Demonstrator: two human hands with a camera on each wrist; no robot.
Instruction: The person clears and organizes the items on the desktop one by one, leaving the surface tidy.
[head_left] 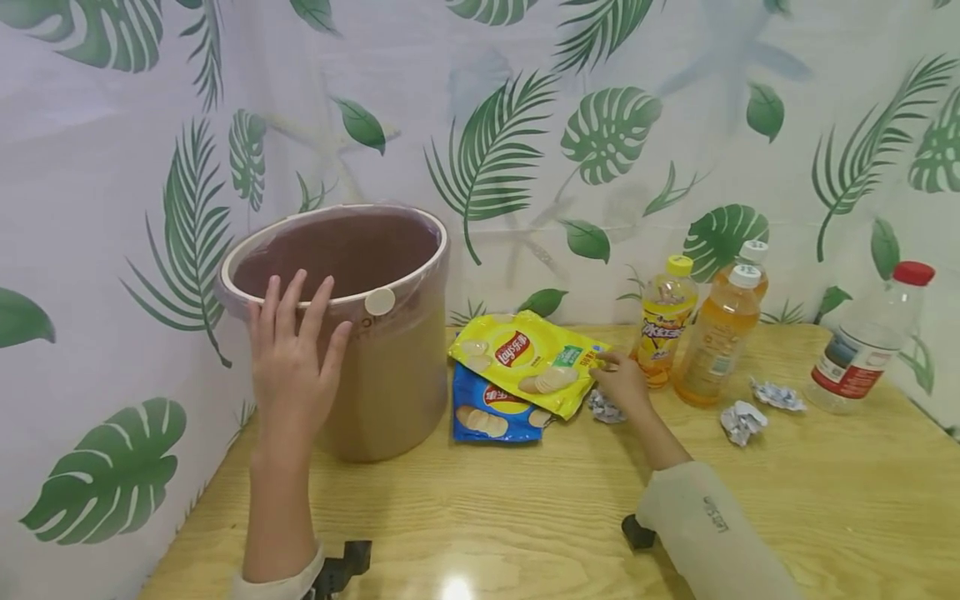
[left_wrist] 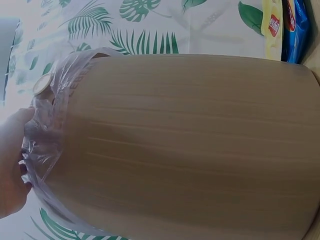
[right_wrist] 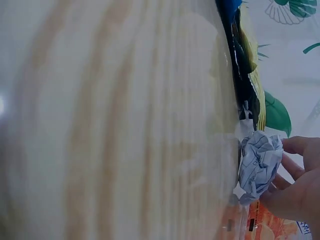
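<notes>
A tan bin [head_left: 390,375] with a pale rim and a clear plastic liner stands at left. My left hand [head_left: 292,358] rests at its near rim, fingers straight and spread; the left wrist view shows that hand touching the liner [left_wrist: 50,125]. Beside the bin, a yellow chip bag [head_left: 495,354] overlaps a blue chip bag [head_left: 487,421]. At the yellow bag's right corner is my right hand [head_left: 626,383], its fingers slightly bent. Close under those fingers lies a crumpled paper ball [right_wrist: 260,165], which partly hides them in the right wrist view; no grip on it shows.
Behind and right of my right hand stand a yellow-capped bottle [head_left: 663,325] and two white-capped bottles, the nearer one [head_left: 716,342] holding amber liquid. Farther right are crumpled paper [head_left: 742,422], another paper piece [head_left: 778,395] and a red-capped bottle [head_left: 862,358]. A leaf-patterned cloth [head_left: 510,200] hangs behind.
</notes>
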